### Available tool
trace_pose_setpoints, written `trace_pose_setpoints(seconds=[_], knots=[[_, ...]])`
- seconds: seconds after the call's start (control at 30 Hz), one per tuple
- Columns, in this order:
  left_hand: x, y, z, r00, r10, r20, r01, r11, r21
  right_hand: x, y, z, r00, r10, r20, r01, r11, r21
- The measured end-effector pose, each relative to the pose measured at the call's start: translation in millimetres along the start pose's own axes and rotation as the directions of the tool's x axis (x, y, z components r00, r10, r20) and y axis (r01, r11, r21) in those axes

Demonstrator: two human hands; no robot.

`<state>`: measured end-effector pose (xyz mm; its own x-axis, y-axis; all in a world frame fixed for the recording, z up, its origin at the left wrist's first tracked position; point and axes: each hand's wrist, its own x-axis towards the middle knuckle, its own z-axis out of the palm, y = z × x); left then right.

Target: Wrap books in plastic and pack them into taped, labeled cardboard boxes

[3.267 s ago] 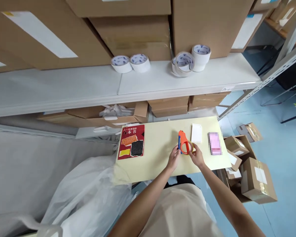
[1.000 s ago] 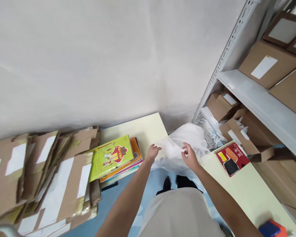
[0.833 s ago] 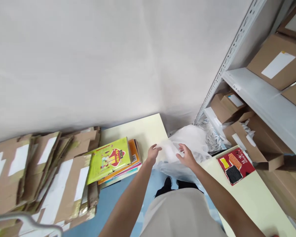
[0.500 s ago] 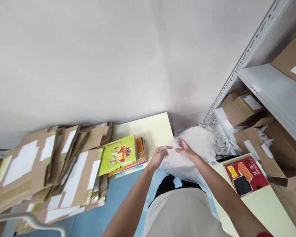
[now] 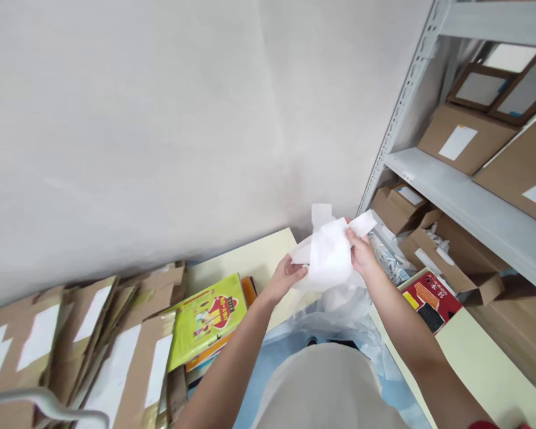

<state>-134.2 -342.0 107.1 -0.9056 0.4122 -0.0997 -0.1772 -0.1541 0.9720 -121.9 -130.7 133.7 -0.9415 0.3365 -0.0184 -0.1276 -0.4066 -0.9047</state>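
Note:
A crumpled bunch of white paper strips (image 5: 331,255) is held up in front of me, its ends sticking out at several angles. My left hand (image 5: 287,279) grips the near left part between thumb and fingers. On the other side, my right hand (image 5: 360,249) pinches the paper, thumb on top and fingers partly hidden behind it. Below both hands, a translucent white plastic bag (image 5: 339,319) hangs in the gap between two pale yellow tabletops; what it contains is unclear.
Left of me, a yellow-green book (image 5: 209,319) tops a stack of books beside flattened cardboard (image 5: 129,357). A red book (image 5: 433,298) lies on the right tabletop (image 5: 477,363). Metal shelving (image 5: 460,179) with cardboard boxes (image 5: 469,140) rises at the right, against a pale wall.
Both hands were low over the plastic bag, fingers apart. Now they are raised and hold the white paper strips above it. The view has turned toward the right, showing more shelving.

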Motion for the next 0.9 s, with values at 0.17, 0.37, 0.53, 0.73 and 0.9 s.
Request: trace_pose_setpoints(seconds=[0.17,0.37,0.53,0.73,0.9], knots=[[-6,0,10.6,0.981,-0.095,0.17,0.083,0.994,0.075,-28,-7,-1,0.985,-0.032,-0.167,0.068,0.974,0.216],[-11,-8,19.4,1.0,0.001,0.029,-0.001,1.0,0.016,-79,6,-28,0.986,-0.062,-0.158,0.076,0.994,0.079],[-16,-29,35.0,0.999,0.034,-0.015,-0.035,0.997,-0.075,-138,30,-44,0.967,-0.216,-0.136,0.131,0.877,-0.462],[-22,-64,65.0,0.987,-0.116,-0.115,0.096,0.982,-0.162,-182,15,-67,0.701,-0.709,-0.075,0.277,0.367,-0.888],[-38,-68,93.9,0.694,-0.665,0.275,0.718,0.663,-0.21,-220,-20,-86,0.525,-0.789,0.32,0.409,-0.096,-0.907]])
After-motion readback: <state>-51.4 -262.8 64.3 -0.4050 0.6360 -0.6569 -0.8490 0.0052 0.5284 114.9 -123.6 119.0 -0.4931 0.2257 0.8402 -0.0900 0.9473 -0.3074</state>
